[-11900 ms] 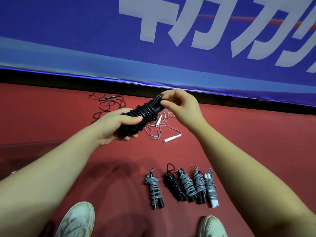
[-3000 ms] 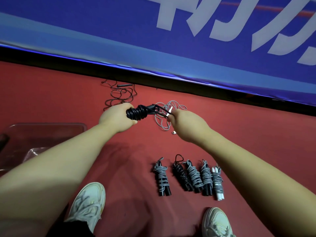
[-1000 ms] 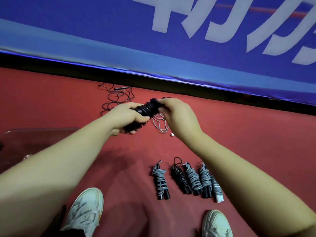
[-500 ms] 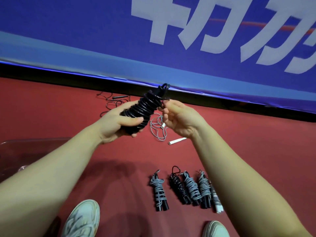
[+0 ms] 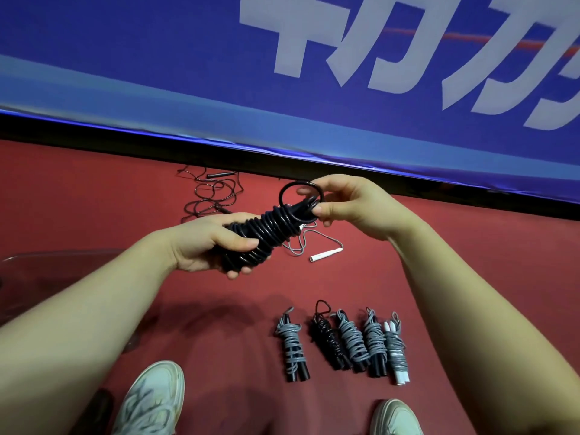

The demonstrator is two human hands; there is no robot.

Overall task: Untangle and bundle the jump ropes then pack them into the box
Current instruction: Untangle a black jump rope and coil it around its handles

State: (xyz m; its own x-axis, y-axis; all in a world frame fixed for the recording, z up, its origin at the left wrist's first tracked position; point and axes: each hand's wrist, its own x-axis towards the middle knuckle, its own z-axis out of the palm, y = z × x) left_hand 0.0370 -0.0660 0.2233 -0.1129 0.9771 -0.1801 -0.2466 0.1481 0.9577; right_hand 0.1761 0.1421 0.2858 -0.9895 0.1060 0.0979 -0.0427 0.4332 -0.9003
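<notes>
Tie-off step. Your left hand (image 5: 204, 243) grips the black coiled plastic jump rope bundle (image 5: 266, 230). Your right hand (image 5: 348, 205) pinches its end loop (image 5: 281, 197). The bundle is in the air beyond the row of five finished bundles (image 5: 342, 343). Next, likely: cinch the loop and lay the bundle beside that row.

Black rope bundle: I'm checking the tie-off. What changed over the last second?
The right hand moved off the end of the black bundle and now pinches a wide loop drawn out there. The left hand still grips the bundle; the five finished bundles and loose ropes stayed put.
</notes>
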